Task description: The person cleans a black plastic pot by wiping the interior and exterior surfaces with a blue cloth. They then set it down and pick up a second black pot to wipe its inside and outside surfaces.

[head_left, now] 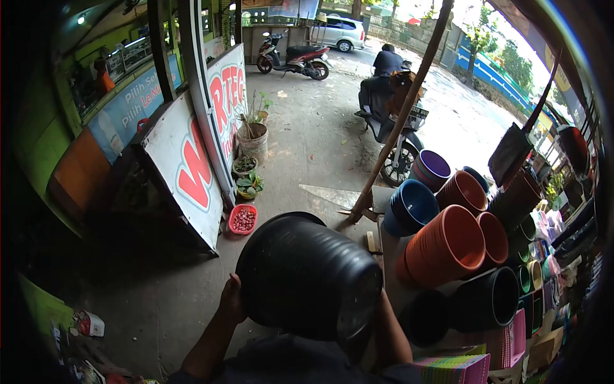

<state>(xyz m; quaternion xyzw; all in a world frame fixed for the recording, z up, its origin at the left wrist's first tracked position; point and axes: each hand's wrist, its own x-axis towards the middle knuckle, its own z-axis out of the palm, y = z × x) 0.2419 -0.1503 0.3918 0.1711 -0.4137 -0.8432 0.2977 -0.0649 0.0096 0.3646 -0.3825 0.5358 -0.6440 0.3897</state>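
Observation:
A big black plastic bucket [300, 275] is held tilted on its side in front of my body, its wide rim toward the upper left and its base toward the right. My left hand [234, 299] grips it at the lower left, near the rim. At the base end my right hand [382, 302] presses against the bucket's right side, its fingers mostly hidden behind it. Close to my right arm stand nested orange buckets [441, 249] and dark buckets [486, 299]. The bucket's inside is out of sight.
Blue buckets [409, 208] and a purple bucket [430, 169] stand at right, by a leaning wooden pole [400, 121]. A white sign board [185, 166], a red basin of small reddish pieces [243, 219] and potted plants [249, 185] are left. A person [387, 62] sits on a motorbike [390, 128] ahead.

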